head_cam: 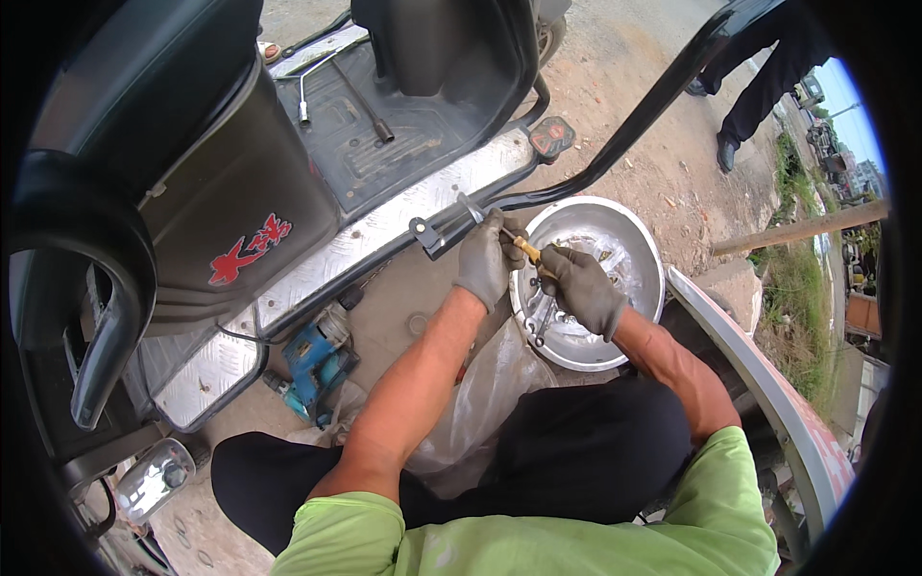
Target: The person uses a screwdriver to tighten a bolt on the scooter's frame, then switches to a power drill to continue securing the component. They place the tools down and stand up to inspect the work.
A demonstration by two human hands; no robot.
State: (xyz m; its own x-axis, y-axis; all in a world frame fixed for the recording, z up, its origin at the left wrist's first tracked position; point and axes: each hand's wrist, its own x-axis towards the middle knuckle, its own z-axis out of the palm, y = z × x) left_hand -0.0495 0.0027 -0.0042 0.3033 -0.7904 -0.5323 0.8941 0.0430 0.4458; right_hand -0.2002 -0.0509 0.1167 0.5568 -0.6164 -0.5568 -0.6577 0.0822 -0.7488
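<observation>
My gloved right hand (585,286) grips the yellow handle of a screwdriver (528,250), its shaft pointing up and left toward my other hand. My gloved left hand (487,258) is closed around a curved metal strip (471,207) beside the vehicle's black tube frame (569,186); its fingers also meet the screwdriver shaft. The screwdriver's tip is hidden behind them. Just left of that hand, a black bracket with a bolt (425,234) sticks out. Under my right hand stands a round metal basin (652,288) with wrenches (544,320) and clear plastic bags (576,241).
Blue power drills (313,360) lie on the ground at left, by the diamond-plate footboard (295,288). A Y-shaped socket wrench (303,101) and another socket wrench (367,108) rest on the floor mat. A wooden pole (799,227) juts in at right; a person (756,93) stands beyond.
</observation>
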